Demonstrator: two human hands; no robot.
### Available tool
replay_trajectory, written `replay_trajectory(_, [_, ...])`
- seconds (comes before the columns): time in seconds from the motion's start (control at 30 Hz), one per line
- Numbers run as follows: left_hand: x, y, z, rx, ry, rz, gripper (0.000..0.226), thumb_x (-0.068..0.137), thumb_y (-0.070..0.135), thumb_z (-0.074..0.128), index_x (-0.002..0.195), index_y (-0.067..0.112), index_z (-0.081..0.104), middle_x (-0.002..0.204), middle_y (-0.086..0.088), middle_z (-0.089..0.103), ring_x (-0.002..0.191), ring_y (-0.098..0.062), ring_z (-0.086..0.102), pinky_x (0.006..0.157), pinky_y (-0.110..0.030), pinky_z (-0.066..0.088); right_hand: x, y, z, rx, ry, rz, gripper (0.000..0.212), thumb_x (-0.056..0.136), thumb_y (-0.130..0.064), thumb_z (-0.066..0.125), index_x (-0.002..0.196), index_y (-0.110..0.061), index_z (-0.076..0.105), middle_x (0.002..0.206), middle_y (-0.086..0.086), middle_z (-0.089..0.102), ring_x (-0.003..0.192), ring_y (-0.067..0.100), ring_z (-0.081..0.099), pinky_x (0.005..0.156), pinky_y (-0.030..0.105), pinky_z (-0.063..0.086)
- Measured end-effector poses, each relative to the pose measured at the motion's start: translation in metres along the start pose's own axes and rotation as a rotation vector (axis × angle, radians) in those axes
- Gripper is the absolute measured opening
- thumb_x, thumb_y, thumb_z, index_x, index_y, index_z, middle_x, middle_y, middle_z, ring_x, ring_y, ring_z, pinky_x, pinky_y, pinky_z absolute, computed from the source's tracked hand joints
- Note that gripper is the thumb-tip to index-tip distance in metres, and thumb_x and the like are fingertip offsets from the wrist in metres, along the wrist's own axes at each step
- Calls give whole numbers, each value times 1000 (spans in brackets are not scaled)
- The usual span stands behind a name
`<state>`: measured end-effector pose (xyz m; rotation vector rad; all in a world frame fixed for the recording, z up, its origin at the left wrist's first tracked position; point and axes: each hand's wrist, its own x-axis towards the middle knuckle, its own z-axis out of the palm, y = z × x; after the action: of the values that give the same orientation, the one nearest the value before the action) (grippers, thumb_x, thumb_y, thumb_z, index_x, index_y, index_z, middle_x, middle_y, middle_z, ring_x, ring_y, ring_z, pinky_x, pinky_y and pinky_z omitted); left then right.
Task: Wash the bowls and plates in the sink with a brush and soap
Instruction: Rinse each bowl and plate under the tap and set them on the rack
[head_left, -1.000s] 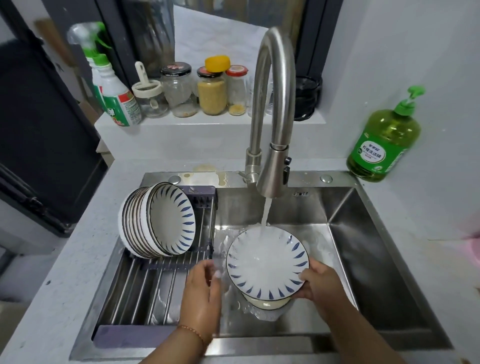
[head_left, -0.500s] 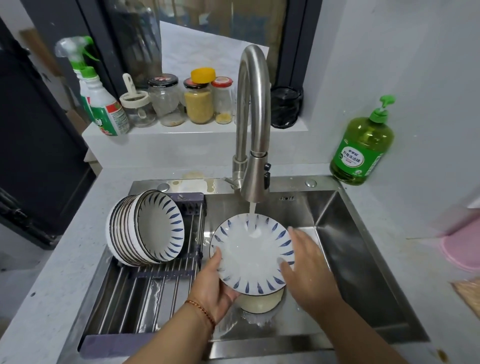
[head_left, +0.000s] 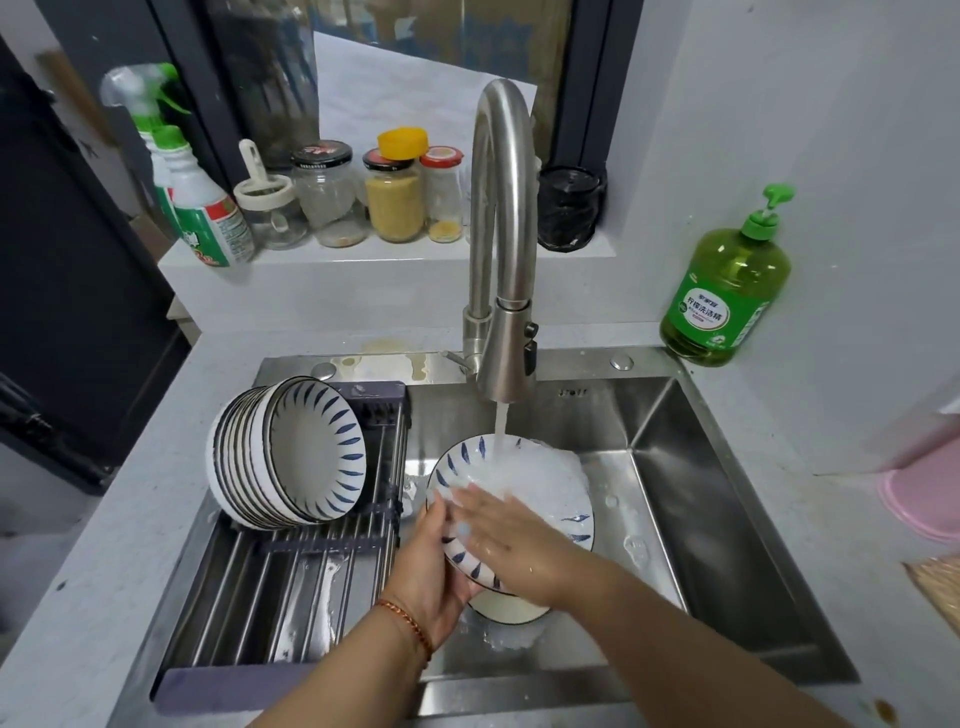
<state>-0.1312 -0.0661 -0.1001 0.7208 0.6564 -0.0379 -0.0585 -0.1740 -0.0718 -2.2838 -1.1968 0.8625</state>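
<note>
Left hand (head_left: 431, 566) grips the bowl (head_left: 524, 499) by its near-left rim, tilted under the tap stream (head_left: 500, 426). Right hand (head_left: 511, 540) lies flat, fingers straight, inside it, rubbing. Drying rack (head_left: 291, 582) with stacked bowls (head_left: 288, 452) sits just left of the left hand, nearer for set-down.

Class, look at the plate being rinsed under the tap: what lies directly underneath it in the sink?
Under the plate the cream side of another dish shows, with foam at its base. The plate and both hands cover the rest, so its kind cannot be told.
</note>
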Motion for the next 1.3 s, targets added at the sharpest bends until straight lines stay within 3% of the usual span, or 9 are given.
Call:
replay_trajectory(0.1, [0,-1,1,-59,-41,-10,63,91,57,38,134,14,54,125,-16,65,115,-31,62,94,-53,51,11,20,-14,-131,-11,136,58,97,-58,14,151,-40,5,159,-16,-6,147,9,-5,119,42,2])
replay_trajectory(0.27, [2,3,-2,-123,-48,10,59,98,54,34,135,12,53,125,-17,64,114,-33,63,84,-50,57,-9,28,-27,-431,33,256,77,91,-68,9,153,-23,11,161,-2,6,148,13,3,119,44,-6])
replay_trajectory(0.4, [5,8,-5,-104,-56,33,63,97,58,31,138,14,50,129,-16,62,118,-35,60,97,-56,48,-43,2,-21,-289,3,171,114,64,-80,-13,149,-15,27,159,2,17,147,10,7,118,35,-7])
replay_trajectory(0.67, [1,2,1,-60,-5,30,68,92,61,37,130,8,55,117,-17,68,109,-29,66,89,-42,54,-11,-40,-18,47,-76,-12,58,100,-50,10,152,-25,14,160,-9,5,145,2,-2,119,32,-5])
replay_trajectory(0.77, [-1,0,4,-70,-55,53,62,93,58,38,132,13,56,124,-14,66,117,-29,62,108,-52,39,5,-20,-25,-60,-47,49,73,88,-64,4,152,-30,7,160,-10,-5,146,6,-8,117,32,-5])
replay_trajectory(0.9, [2,0,-2,-109,-64,58,68,84,57,44,135,13,54,128,-16,62,120,-33,59,109,-57,37,1,12,-32,-210,0,203,72,89,-69,7,152,-34,2,160,-8,-10,147,14,-7,118,40,-3])
replay_trajectory(1.0, [4,0,-5,-93,-64,68,68,86,60,43,137,15,52,129,-16,62,120,-34,59,107,-59,38,-20,15,-32,-347,-5,245,106,65,-80,-13,153,-25,5,161,0,-2,148,16,-3,117,36,-9])
replay_trajectory(1.13, [4,2,-5,-80,-64,73,72,83,63,42,137,16,50,128,-16,62,118,-35,60,100,-58,45,-52,-14,-21,-126,-65,160,73,95,-60,15,151,-13,23,160,0,10,147,10,4,115,24,-1])
replay_trajectory(1.3, [3,2,-2,-43,0,50,72,85,62,45,134,10,51,122,-19,65,110,-34,65,77,-42,59,-21,-34,-4,204,-49,43,84,80,-72,5,152,-31,15,159,-15,6,143,-5,-4,118,28,-5])
